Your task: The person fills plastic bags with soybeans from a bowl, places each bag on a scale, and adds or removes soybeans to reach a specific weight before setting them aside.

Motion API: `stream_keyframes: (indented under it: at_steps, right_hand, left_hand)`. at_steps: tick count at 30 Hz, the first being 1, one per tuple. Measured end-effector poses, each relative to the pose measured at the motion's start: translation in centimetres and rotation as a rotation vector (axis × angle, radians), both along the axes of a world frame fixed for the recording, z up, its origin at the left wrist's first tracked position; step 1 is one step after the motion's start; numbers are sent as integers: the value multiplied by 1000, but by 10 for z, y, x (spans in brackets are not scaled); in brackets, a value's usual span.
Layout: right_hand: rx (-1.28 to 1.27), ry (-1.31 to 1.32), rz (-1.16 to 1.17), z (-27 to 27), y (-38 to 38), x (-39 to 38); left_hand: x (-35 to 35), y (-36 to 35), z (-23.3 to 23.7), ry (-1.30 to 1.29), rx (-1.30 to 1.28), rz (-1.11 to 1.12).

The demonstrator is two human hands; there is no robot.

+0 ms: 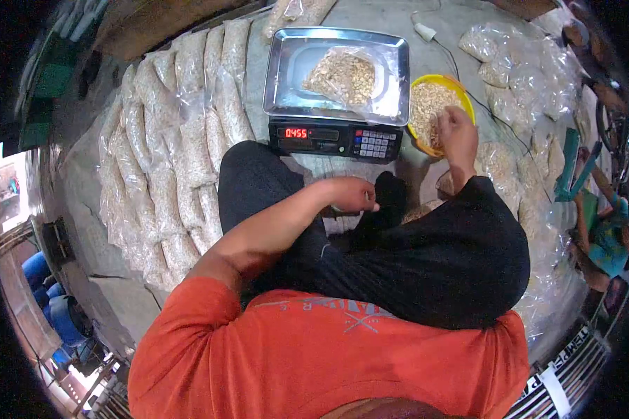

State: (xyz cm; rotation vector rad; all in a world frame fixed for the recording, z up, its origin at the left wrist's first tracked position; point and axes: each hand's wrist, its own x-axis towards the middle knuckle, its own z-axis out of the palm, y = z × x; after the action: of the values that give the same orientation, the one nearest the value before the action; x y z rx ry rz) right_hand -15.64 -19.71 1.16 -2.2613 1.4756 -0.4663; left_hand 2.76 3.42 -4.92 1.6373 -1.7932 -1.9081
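Right hand (pixel 456 129) is down in the round yellow plastic bowl of pale grain (pixel 461 92), just right of the black digital scale with the red display (pixel 335 136). The fingers are bunched and dipped into the grain; I can't tell whether they've closed on any. On the scale's shiny steel tray (pixel 279 77) lies a clear plastic bag part-filled with the same grain (pixel 346 73), and the display reads 0455. Left hand (pixel 353 194) sits just in front of the scale, over the dark trouser leg, with its fingers loosely curled; I can't tell what, if anything, is in it. Left of the scale run rows of long filled clear bags (pixel 168 153). More filled bags (pixel 524 77) are heaped right of the scale, beyond the bowl.
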Motion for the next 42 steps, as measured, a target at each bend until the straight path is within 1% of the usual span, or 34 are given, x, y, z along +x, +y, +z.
stream_keyframes:
  at_steps: [1, 2, 4, 6, 7, 9, 10, 12, 14, 16, 17, 19, 20, 22, 23, 25, 26, 28, 29, 30, 31, 32, 33, 34, 35, 36, 38, 39, 40, 41, 42]
  right_hand:
    - [-44, -177, -5, -1, 6, 6]
    - [-45, -176, -9, 14, 18, 20]
    - [-5, -367, 344, 41, 39, 48]
    - [-156, -429, 688, 51, 45, 85]
    - [-153, -431, 694, 44, 45, 102]
    - [-221, -294, 742, 21, 42, 131]
    - [-222, -300, 746, 13, 41, 137]
    - [-146, -118, 682, 6, 37, 147]
    - [-189, -126, 651, 5, 38, 153]
    - [-172, -94, 618, 12, 38, 160]
    - [-172, -93, 621, 7, 35, 163]
    - [-194, -168, 644, -10, 28, 163]
    - [-191, -162, 639, -14, 25, 162]
    - [-173, -278, 645, -22, 21, 160]
    - [-170, -273, 641, -16, 23, 158]
    - [77, -331, 542, 14, 30, 152]
    - [74, -325, 535, 21, 30, 146]
    - [889, -708, 220, 36, 29, 129]
    - [947, -833, 149, 54, 31, 115]
    - [927, -822, 126, 62, 29, 99]
    - [686, -798, 45, 69, 26, 79]
    - [449, -765, -27, 74, 22, 62]
    - [439, -753, -35, 65, 13, 47]
    - [225, -641, -126, 44, 2, 32]
    - [16, -530, -209, 27, -5, 18]
    - [21, -532, -205, 17, -10, 0]
    - [-261, 122, 54, -13, -10, -14]
    - [-242, 106, 68, -6, -6, -12]
    - [-294, -58, 35, 7, -6, -14]
    - [-351, -221, -5, 23, -4, -13]
    - [-354, -231, -6, 34, -4, -10]
  left_hand:
    - [1, -2, -5, -4, -19, -10]
    - [2, -4, -4, -4, -20, -14]
    - [0, -4, 3, -10, -18, -6]
    - [-1, -6, 0, -1, -50, -12]
    - [-1, -6, -3, 8, -80, -16]
    - [0, -7, -11, 7, -55, -33]
    - [3, -7, -16, 7, -34, -57]
    - [9, -2, -22, -24, -50, -47]
    - [12, -2, -28, -49, -68, -32]
    - [12, -3, -34, -47, -45, -48]
    - [13, -6, -31, -47, -45, -45]
    - [11, -12, -14, -43, -14, -62]
    - [10, -13, -12, -38, -13, -68]
    - [10, -13, -7, -68, -8, -35]
    - [10, -12, -13, -63, -6, -40]
    - [9, -11, -27, -14, -62, -49]
    - [10, -12, -25, -9, -66, -56]
    - [8, -15, -23, -7, -33, -70]
    - [7, -17, -20, 9, -45, -90]
    - [8, -17, -18, 3, -16, -52]
    - [6, -17, -17, -2, 16, -12]
    - [4, -17, -20, 17, 7, -25]
    - [4, -18, -24, 86, 33, 2]
    - [3, -17, -27, 149, 64, 33]
    - [6, -18, -10, 171, 63, 47]
    - [4, -22, 1, 169, 66, 52]
    - [3, -20, 11, 164, 176, 85]
    - [1, -19, 0, 162, 106, 56]
    - [2, -15, -10, 151, 120, 67]
    - [4, -16, -3, 137, 119, 38]
    - [6, -19, 1, 121, 108, 6]
